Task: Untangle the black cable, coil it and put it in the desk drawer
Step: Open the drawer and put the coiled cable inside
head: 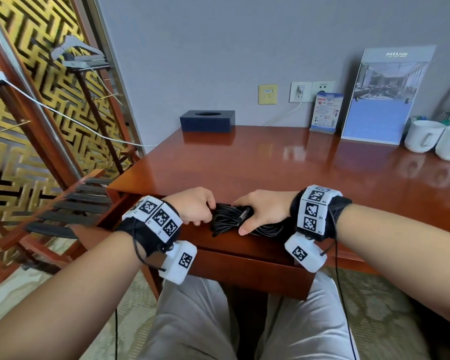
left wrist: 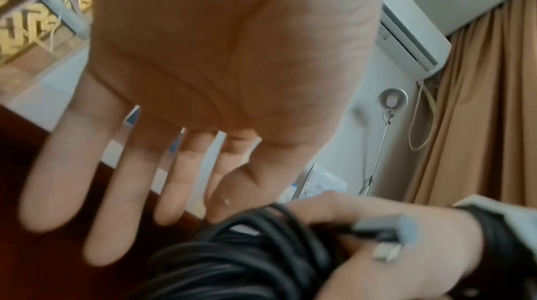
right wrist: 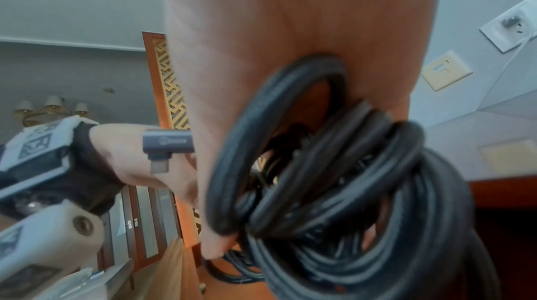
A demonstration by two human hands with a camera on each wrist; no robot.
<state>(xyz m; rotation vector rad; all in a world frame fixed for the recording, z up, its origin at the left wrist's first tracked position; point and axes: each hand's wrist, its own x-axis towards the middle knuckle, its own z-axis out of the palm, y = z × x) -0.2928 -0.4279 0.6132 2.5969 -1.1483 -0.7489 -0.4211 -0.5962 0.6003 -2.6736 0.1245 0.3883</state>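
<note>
Left of the left hand (head: pixel 192 205): a luggage rack (head: pixel 70 203) and a gold lattice screen (head: pixel 37 100), neither involved. The left hand sits at the left end of the cable (head: pixel 229 216). In the wrist view its fingers (left wrist: pixel 116 190) are straight and spread, thumb near the strands; in the head view they look bent down onto the bundle. I judge it is steadying, not gripping, though the contact itself is blurred. Between the hands: the cable is already a multi-loop coil with no loose tangle visible, and its grey plug (head: pixel 244 213) lies on top. The coil sits over the open drawer (head: pixel 244 263), just below the desk (head: pixel 296 165) edge; whether it rests on the drawer floor cannot be told. The right hand (head: pixel 264 209) is clamped on the right half of the coil, loops passing through the palm in the wrist view, thumb over the near side. Beyond the right hand, well apart: a tissue box (head: pixel 207 120), a brochure stand (head: pixel 385 94) and two cups (head: pixel 437 137). Status by judgement: untangling done, coiling done, the drawer open. Left: set the coil down inside, let go, probably close the drawer. Risk: the loops may spring apart on release.
</note>
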